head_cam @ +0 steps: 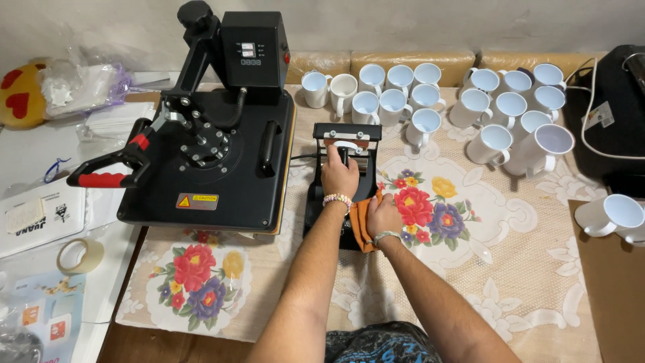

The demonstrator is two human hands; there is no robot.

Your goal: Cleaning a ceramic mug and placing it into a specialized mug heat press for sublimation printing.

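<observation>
A small black mug press (pixel 321 202) sits on the flowered tablecloth (pixel 470 249) in front of me, with a white mug (pixel 347 146) clamped in its heater at the far end. My left hand (pixel 339 176) grips the press's black lever handle. My right hand (pixel 383 215) rests on an orange cloth (pixel 359 222) beside the press base.
A large black flat heat press (pixel 208 161) with a red-handled lever stands to the left. Several white mugs (pixel 403 101) are grouped at the back, more to the right (pixel 517 121), one on cardboard (pixel 608 215). A tape roll (pixel 79 255) and papers lie far left.
</observation>
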